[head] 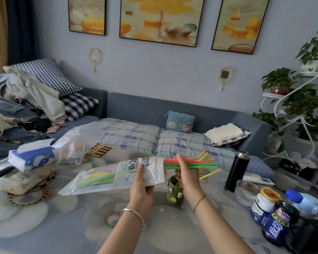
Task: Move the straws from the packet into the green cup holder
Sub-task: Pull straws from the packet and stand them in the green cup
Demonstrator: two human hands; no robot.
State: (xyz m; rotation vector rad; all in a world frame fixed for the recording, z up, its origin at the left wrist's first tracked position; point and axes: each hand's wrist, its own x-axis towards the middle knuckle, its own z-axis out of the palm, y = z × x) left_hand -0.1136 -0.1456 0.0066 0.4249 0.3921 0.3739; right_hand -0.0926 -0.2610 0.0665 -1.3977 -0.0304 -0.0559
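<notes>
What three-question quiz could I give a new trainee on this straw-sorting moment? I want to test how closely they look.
1. True or false: the left hand holds the straw packet.
2. What is the right hand gripping?
3. The green cup holder is: A) lying on its side, B) upright with some straws inside, C) on the sofa.

Key: 1 true. 2 a bunch of straws sticking out of the packet's open end. 3 B.
</notes>
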